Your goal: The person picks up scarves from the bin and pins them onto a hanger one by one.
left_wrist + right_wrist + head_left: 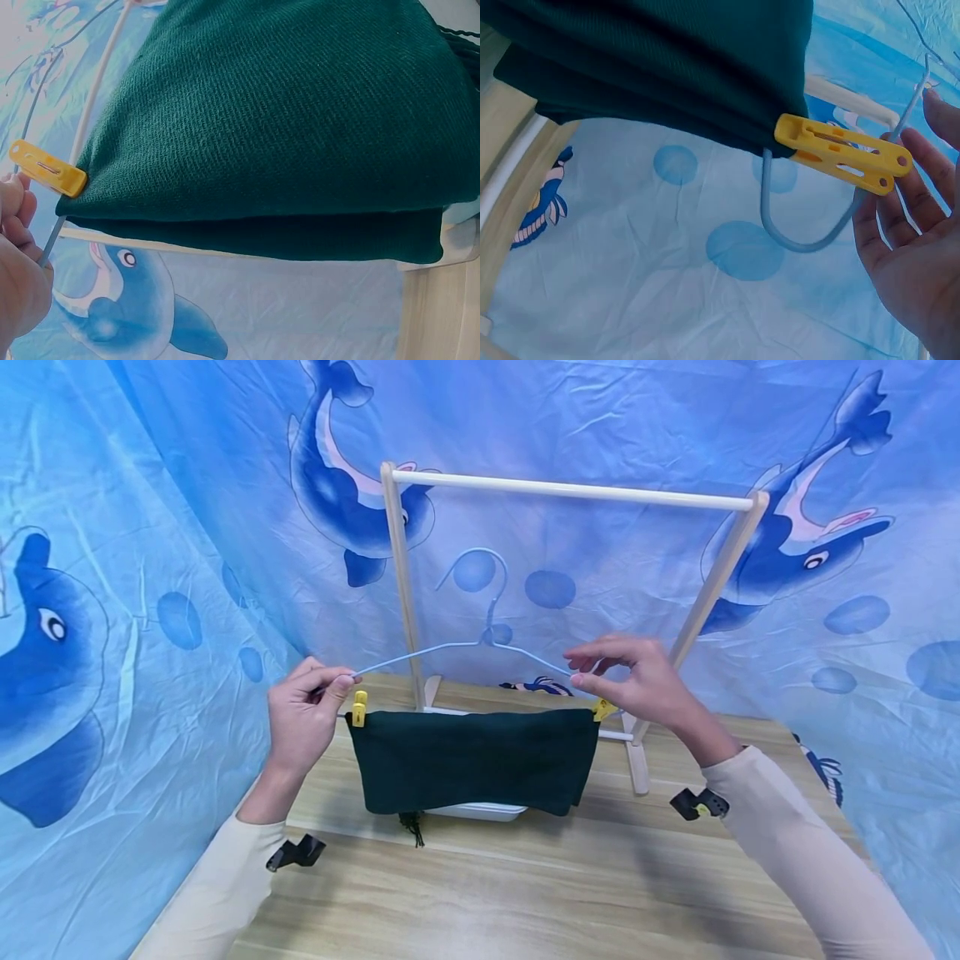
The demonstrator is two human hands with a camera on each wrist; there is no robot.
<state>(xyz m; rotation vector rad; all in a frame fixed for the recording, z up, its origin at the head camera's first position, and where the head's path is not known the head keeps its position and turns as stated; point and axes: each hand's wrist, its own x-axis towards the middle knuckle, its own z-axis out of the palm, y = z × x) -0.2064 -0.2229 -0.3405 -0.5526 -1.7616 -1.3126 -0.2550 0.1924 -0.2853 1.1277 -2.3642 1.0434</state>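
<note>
A dark green knitted cloth (472,760), folded over the lower bar of a light blue wire hanger (442,647), hangs above the table. At its left end a yellow clothespin (49,169) clamps cloth and bar together. Another yellow clothespin (844,154) grips the cloth's right corner near the hanger's bend. My left hand (303,714) pinches the hanger's left shoulder between thumb and fingers. Around the right shoulder, my right hand (633,681) has its fingers loosely extended, thumb and index apart, touching or nearly touching the wire. The hanger's hook points up.
Behind the hanger stands a wooden rack with a white top rail (570,489). A white tray (480,812) sits beneath the cloth on the wood-grain table (480,893). Dark tassels (411,828) dangle by it. Blue dolphin-print curtains (622,410) enclose the table.
</note>
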